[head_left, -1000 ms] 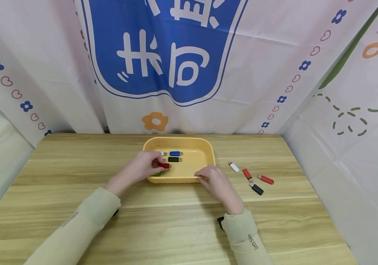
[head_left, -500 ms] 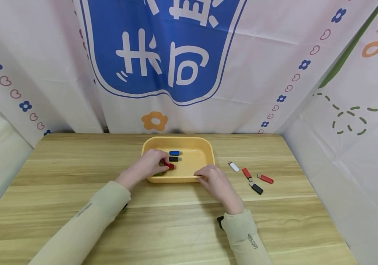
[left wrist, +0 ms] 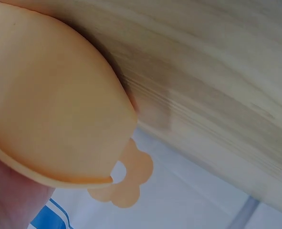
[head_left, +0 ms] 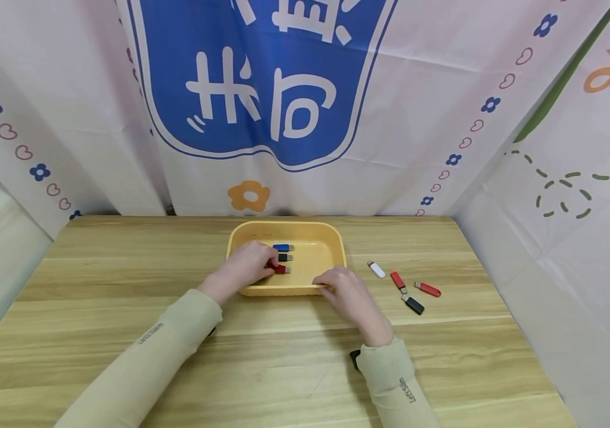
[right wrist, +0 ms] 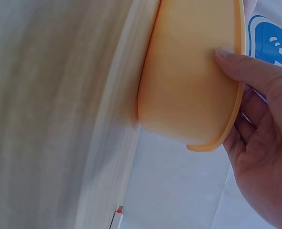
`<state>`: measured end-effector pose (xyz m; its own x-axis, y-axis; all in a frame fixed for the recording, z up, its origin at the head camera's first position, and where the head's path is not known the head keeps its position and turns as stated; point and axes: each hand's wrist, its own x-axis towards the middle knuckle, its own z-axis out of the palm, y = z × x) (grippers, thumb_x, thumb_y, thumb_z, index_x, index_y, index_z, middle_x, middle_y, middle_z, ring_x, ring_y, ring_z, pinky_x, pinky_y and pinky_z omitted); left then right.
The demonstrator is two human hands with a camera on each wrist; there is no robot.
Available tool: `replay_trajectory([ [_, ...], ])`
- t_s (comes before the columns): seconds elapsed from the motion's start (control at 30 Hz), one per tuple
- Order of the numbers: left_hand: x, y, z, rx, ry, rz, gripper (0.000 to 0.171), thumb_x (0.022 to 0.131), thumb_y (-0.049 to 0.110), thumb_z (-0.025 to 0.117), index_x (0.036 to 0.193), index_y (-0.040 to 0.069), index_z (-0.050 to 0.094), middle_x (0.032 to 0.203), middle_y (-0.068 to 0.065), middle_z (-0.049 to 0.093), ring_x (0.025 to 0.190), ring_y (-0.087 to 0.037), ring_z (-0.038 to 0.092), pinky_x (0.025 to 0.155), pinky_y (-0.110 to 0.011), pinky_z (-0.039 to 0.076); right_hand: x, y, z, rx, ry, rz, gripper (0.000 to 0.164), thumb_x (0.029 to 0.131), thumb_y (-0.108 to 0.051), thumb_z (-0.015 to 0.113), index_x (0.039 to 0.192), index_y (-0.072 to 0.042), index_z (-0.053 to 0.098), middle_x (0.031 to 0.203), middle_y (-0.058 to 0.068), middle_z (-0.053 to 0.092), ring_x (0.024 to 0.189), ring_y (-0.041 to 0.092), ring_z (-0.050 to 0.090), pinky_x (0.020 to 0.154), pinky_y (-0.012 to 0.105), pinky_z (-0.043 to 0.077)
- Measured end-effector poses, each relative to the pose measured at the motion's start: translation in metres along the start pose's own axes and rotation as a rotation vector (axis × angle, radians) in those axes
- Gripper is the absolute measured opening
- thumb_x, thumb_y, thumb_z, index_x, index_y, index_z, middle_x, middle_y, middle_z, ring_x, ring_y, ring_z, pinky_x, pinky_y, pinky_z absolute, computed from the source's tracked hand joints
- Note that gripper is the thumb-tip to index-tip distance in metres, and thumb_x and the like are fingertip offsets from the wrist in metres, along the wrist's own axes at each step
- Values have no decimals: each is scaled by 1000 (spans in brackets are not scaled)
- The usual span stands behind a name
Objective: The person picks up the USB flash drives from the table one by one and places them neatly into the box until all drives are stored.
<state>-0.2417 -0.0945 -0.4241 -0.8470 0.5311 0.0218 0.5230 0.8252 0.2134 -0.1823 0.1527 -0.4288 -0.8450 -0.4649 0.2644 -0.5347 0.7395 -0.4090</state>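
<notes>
My left hand (head_left: 248, 263) reaches over the left side of a yellow tray (head_left: 288, 290) and pinches a red USB stick (head_left: 281, 270) low inside it, metal plug toward the right. Just behind that stick lie a black USB stick (head_left: 285, 257) and a blue USB stick (head_left: 283, 247), partly covered by the fingers. In the right wrist view, my right hand (right wrist: 267, 102) grips the tray's near rim, thumb on the outer wall and fingers over the edge. The left wrist view has only the tray's outside wall (left wrist: 59, 100) and part of the hand; the held stick is hidden there.
On the wooden table (head_left: 283, 362), right of the tray, lie a white USB stick (head_left: 376, 269), a red USB stick (head_left: 398, 282), a glossier red one (head_left: 427, 289) and a black one (head_left: 413, 305). A printed curtain (head_left: 203, 190) hangs behind the table.
My left hand has shifted right inside the tray with the red USB stick, now covering part of the black stick. My right hand stays on the rim.
</notes>
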Motion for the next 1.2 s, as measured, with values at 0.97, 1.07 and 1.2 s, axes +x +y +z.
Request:
replay_trajectory([
  [0.97, 6, 4, 6, 6, 5, -11, 12, 84, 17, 81, 87, 15, 69, 86, -1, 73, 77, -15, 65, 75, -36, 57, 0, 0, -1, 0, 10, -20, 12, 83, -7, 79, 94, -13, 80, 94, 2, 78, 91, 18, 70, 83, 35, 58],
  [1.07, 5, 4, 6, 7, -2, -12, 13, 84, 19, 81, 87, 15, 69, 85, 0, 72, 76, -14, 64, 74, -36, 56, 0, 0, 0, -1, 13, -23, 12, 83, -8, 80, 94, -13, 80, 94, 2, 78, 91, 18, 70, 83, 35, 58],
  [1.2, 2, 6, 0, -2, 17, -2, 13, 84, 17, 81, 87, 13, 69, 84, -1, 72, 74, -14, 63, 73, -34, 55, 0, 1, 0, -2, 14, -25, 12, 83, -8, 80, 94, -13, 80, 94, 2, 78, 91, 18, 70, 83, 35, 58],
])
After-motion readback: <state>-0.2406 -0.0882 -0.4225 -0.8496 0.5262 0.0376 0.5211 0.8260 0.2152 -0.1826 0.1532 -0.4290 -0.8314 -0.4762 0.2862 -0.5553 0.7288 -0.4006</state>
